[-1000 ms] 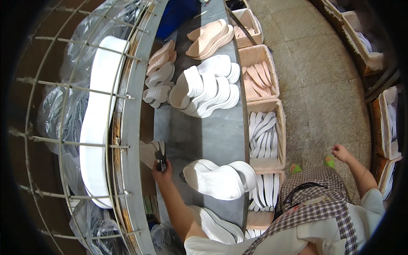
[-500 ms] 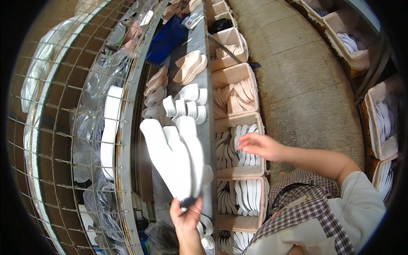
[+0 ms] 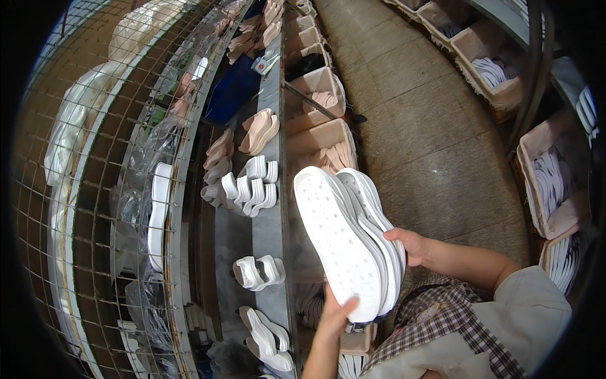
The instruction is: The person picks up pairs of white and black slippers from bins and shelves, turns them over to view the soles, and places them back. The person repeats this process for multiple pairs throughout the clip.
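Note:
A stack of several white shoe soles (image 3: 341,243), dotted with small holes on its top face, is held upright in front of me. Around its lower end my left hand (image 3: 336,314) is closed, with the thumb on the top sole. My right hand (image 3: 408,246) grips the right edge of the stack, thumb against the side. Part of each hand's fingers is hidden behind the soles. To the left, on a narrow grey shelf (image 3: 269,234), lie more white soles (image 3: 255,197), a white pair (image 3: 268,338) nearer me and beige soles (image 3: 259,132) farther off.
Cloth-lined bins (image 3: 345,136) of soles stand in a row along the shelf's right side. A blue crate (image 3: 232,91) sits at the far left. Wire mesh (image 3: 95,227) rises on the left. Across the floor aisle (image 3: 435,126), more lined bins (image 3: 525,174) hold white soles.
The sole stack has moved right, from above the shelf to over the bins. My right hand, free before, now grips its edge. The view has shifted slightly.

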Action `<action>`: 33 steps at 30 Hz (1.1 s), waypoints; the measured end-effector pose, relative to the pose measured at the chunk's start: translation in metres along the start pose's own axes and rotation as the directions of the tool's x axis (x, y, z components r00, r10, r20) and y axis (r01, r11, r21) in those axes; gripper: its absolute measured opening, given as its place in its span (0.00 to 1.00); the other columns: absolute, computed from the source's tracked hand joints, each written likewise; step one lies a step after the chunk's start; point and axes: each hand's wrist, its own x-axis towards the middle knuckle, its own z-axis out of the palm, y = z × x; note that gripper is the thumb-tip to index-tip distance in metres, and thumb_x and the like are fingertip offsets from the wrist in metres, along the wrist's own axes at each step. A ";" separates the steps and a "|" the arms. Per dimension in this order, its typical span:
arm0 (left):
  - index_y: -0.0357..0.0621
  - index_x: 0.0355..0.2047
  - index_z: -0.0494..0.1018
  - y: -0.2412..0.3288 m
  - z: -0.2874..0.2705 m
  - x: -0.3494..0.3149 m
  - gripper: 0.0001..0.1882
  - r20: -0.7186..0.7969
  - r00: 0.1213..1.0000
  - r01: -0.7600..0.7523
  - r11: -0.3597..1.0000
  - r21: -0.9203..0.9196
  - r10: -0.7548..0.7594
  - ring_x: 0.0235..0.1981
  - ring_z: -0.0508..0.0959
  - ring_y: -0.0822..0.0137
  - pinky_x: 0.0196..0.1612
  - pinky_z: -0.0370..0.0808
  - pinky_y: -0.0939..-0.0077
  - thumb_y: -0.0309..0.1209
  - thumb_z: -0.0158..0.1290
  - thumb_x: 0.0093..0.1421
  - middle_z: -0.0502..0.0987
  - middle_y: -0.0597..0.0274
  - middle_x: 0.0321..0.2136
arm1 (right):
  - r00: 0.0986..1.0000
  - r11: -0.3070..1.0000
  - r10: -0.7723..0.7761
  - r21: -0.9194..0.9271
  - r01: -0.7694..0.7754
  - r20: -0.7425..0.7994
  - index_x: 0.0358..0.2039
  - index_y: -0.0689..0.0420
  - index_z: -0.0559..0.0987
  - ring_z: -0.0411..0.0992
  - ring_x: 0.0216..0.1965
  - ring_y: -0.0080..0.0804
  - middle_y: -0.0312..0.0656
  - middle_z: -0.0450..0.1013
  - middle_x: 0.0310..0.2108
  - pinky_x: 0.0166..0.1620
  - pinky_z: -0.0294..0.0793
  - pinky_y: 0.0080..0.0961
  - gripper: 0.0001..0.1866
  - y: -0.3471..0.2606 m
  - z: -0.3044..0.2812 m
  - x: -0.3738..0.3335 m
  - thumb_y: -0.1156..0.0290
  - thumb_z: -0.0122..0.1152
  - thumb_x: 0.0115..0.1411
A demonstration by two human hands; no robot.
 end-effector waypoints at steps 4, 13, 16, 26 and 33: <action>0.39 0.64 0.44 0.022 -0.005 0.041 0.42 0.033 0.963 -0.253 0.940 -0.230 0.267 0.56 0.66 0.58 0.56 0.66 0.66 0.34 0.56 0.56 0.61 0.51 0.57 | 0.992 0.995 -0.070 -0.067 0.077 0.105 0.61 0.61 0.58 0.67 0.54 0.39 0.50 0.65 0.54 0.58 0.66 0.34 0.35 0.012 0.011 -0.010 0.63 0.57 0.55; 0.33 0.55 0.61 -0.005 -0.024 0.066 0.22 0.158 0.948 0.314 0.725 -0.613 -0.277 0.48 0.74 0.52 0.52 0.71 0.58 0.36 0.41 0.66 0.71 0.46 0.50 | 0.965 0.992 0.079 -0.072 -0.099 -0.250 0.56 0.63 0.65 0.73 0.48 0.42 0.52 0.70 0.50 0.51 0.73 0.44 0.30 0.027 0.031 -0.023 0.51 0.41 0.64; 0.30 0.56 0.60 -0.029 -0.028 0.068 0.24 0.149 0.904 0.408 0.705 -0.580 -0.401 0.50 0.73 0.52 0.54 0.69 0.59 0.37 0.38 0.67 0.70 0.46 0.52 | 0.931 0.970 0.230 -0.011 -0.243 -0.285 0.57 0.56 0.66 0.68 0.51 0.48 0.50 0.68 0.52 0.51 0.67 0.56 0.32 0.034 0.025 -0.029 0.44 0.36 0.63; 0.31 0.51 0.65 -0.071 -0.027 0.058 0.21 0.227 0.832 0.520 0.572 -0.634 -0.505 0.48 0.74 0.52 0.54 0.70 0.58 0.35 0.35 0.67 0.72 0.44 0.48 | 0.834 0.914 0.401 0.096 -0.395 -0.379 0.53 0.48 0.69 0.61 0.54 0.49 0.47 0.64 0.54 0.52 0.63 0.51 0.34 0.061 -0.006 -0.042 0.36 0.44 0.56; 0.31 0.58 0.58 -0.069 -0.028 0.055 0.25 0.168 0.850 0.491 0.636 -0.595 -0.499 0.53 0.70 0.52 0.56 0.66 0.60 0.38 0.33 0.68 0.68 0.45 0.53 | 0.816 0.904 0.424 0.131 -0.407 -0.392 0.53 0.46 0.69 0.60 0.54 0.48 0.46 0.64 0.54 0.53 0.61 0.51 0.34 0.062 -0.003 -0.039 0.34 0.43 0.56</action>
